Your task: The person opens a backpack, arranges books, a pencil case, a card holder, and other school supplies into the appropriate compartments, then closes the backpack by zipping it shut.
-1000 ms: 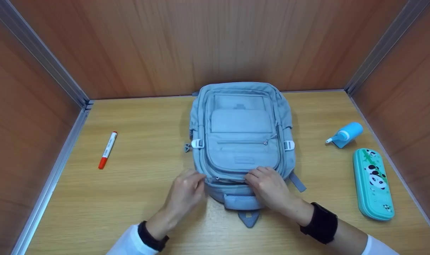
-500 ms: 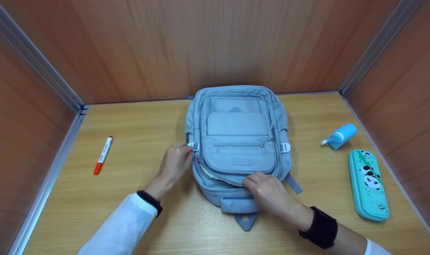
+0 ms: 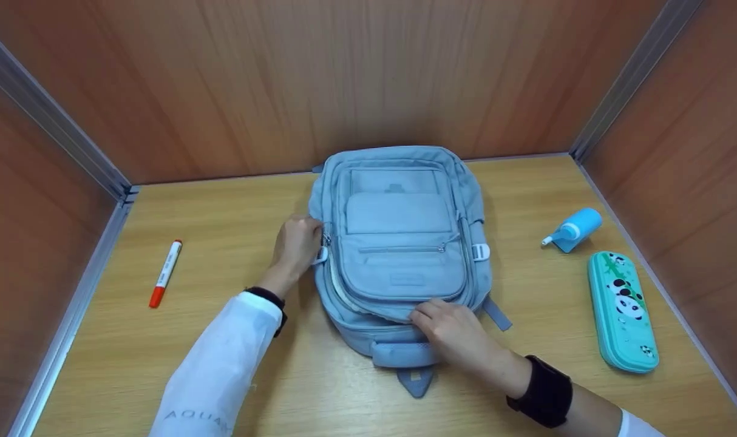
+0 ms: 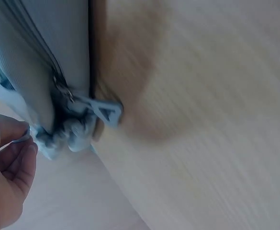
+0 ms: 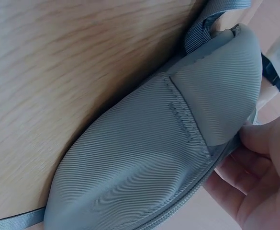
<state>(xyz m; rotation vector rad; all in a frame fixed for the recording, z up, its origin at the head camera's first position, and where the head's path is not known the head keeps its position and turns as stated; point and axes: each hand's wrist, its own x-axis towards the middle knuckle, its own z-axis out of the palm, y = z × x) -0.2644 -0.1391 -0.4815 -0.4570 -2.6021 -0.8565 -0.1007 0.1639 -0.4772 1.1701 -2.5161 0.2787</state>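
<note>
A light grey-blue backpack lies on its back on the table, its front facing up and its top handle toward me. My left hand is at the backpack's left side, above the white buckle. In the left wrist view its thumb and finger pinch a small zipper pull. Along the lower left runs a parted zipper with a pale lining showing. My right hand grips the fabric edge beside the zipper near the handle, thumb on one side and fingers on the other.
A red-capped white marker lies at left. To the right are a blue bottle with a white nozzle and a turquoise panda pencil case. Wooden panels wall the table at the back and sides. A grey zipper tag hangs off the backpack's side.
My left hand has moved from the backpack's lower left corner up along its left side, and the zipper behind it has parted. The right hand keeps its grip near the handle.
</note>
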